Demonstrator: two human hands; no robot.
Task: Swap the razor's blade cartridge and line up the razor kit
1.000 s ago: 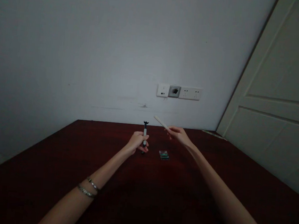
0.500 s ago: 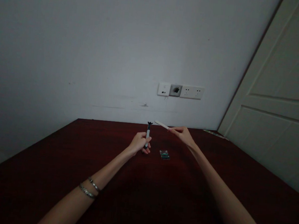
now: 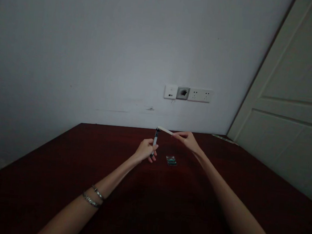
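Note:
Above the dark red table, my left hand (image 3: 144,150) is closed around a slim white handle with black ends (image 3: 155,141), held nearly upright. Its dark upper end points toward the wall; its exact kind is unclear. My right hand (image 3: 186,140) pinches a thin flat white strip (image 3: 165,130) between thumb and fingers. The strip's far end lies over the top of the handle and looks to touch it. On the tabletop just right of my left hand lies a small clear packet with dark green pieces (image 3: 171,161).
The dark red table (image 3: 110,142) runs up to a pale wall (image 3: 123,56). Wall sockets (image 3: 198,95) sit above its back edge. A pale panelled door (image 3: 293,107) stands at the right. A thin strip (image 3: 225,139) lies at the far right corner.
My right hand has moved a little left, bringing the white strip from beside the handle onto its dark top. The handle has tilted slightly to the right; the packet stays put.

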